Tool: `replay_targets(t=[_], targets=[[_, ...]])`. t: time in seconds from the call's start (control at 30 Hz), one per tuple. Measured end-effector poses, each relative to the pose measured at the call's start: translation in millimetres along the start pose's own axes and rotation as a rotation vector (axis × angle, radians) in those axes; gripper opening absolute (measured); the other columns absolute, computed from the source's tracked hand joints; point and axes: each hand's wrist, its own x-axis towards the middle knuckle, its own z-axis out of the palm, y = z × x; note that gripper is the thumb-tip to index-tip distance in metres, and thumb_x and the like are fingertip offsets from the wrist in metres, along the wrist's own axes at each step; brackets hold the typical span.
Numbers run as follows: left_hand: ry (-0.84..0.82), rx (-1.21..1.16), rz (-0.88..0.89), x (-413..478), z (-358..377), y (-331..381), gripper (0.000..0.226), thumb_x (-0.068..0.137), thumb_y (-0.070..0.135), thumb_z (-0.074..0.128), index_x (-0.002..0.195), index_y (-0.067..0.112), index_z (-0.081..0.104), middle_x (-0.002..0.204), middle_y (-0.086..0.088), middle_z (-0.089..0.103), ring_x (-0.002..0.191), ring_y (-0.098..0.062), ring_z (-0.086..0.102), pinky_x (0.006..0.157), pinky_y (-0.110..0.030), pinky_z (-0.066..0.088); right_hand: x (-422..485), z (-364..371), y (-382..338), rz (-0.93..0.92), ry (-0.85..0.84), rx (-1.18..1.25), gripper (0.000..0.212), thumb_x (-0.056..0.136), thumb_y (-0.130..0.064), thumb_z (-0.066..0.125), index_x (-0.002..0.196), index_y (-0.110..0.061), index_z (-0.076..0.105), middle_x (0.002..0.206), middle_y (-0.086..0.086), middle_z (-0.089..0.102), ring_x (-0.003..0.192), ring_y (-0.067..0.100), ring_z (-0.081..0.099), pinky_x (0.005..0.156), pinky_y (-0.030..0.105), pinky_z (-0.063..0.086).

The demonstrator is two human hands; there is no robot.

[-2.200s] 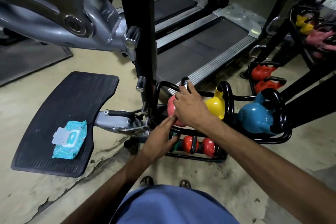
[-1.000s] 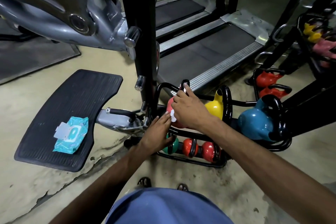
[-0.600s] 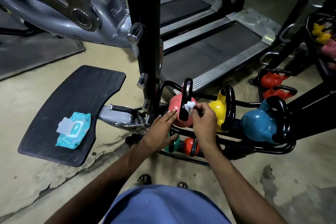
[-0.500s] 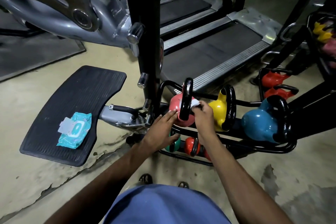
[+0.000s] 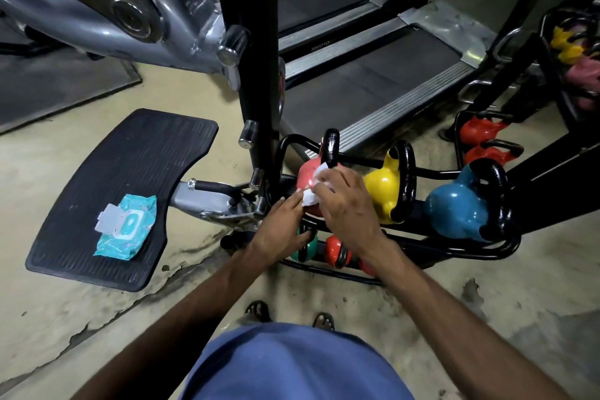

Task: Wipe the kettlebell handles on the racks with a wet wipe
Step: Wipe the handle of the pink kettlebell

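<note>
A low black rack point(image 5: 454, 252) holds a pink kettlebell point(image 5: 306, 174), a yellow kettlebell point(image 5: 383, 187) and a blue kettlebell point(image 5: 454, 208), each with a black handle. My right hand point(image 5: 347, 204) grips a white wet wipe point(image 5: 310, 200) against the pink kettlebell, just below its upright black handle point(image 5: 331, 148). My left hand point(image 5: 284, 227) rests with straight fingers on the pink kettlebell's lower left side. Small green and red kettlebells point(image 5: 336, 248) sit on the rack's lower tier.
A teal wet-wipe pack point(image 5: 125, 224) lies with its flap open on a black rubber footplate point(image 5: 130, 172) at left. A black upright post point(image 5: 256, 75) stands right behind the rack. Treadmills lie beyond, and a second rack with red kettlebells point(image 5: 483, 140) stands at right.
My right hand slid with the wipe from the handle's right side down over the pink kettlebell's front. My left hand stayed on the kettlebell.
</note>
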Motion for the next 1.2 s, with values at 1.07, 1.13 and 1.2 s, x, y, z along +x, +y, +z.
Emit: replay_targets(t=[1.07, 1.13, 1.2], targets=[[-0.075, -0.007, 0.042, -5, -2, -3, 0.088, 0.094, 0.041, 0.067, 0.164, 0.018, 0.017, 0.172, 0.007, 0.006, 0.157, -0.008, 0.009, 0.129, -0.037, 0.009, 0, 11, 3, 1.035, 0.103, 1.234, 0.034, 0.098, 0.0, 0.052, 0.125, -0.018, 0.063, 0.12, -0.001, 0.071, 0.111, 0.009, 0.067, 0.09, 0.023, 0.054], [-0.08, -0.012, 0.043, -5, -4, -2, 0.09, 0.095, 0.04, 0.066, 0.164, 0.018, 0.014, 0.172, 0.006, 0.007, 0.157, -0.008, 0.009, 0.129, -0.037, 0.008, 15, 10, 12, 1.047, -0.007, 1.302, 0.038, 0.097, 0.004, 0.046, 0.12, -0.017, 0.068, 0.112, 0.002, 0.075, 0.101, 0.013, 0.071, 0.085, 0.022, 0.054], [-0.08, -0.009, 0.042, -5, -5, -2, 0.09, 0.095, 0.04, 0.066, 0.164, 0.018, 0.011, 0.172, 0.004, 0.008, 0.157, -0.008, 0.008, 0.129, -0.037, 0.008, 24, 8, 21, 1.091, -0.093, 1.437, 0.034, 0.095, 0.006, 0.047, 0.119, -0.005, 0.068, 0.1, 0.008, 0.075, 0.086, 0.019, 0.071, 0.079, 0.026, 0.055]])
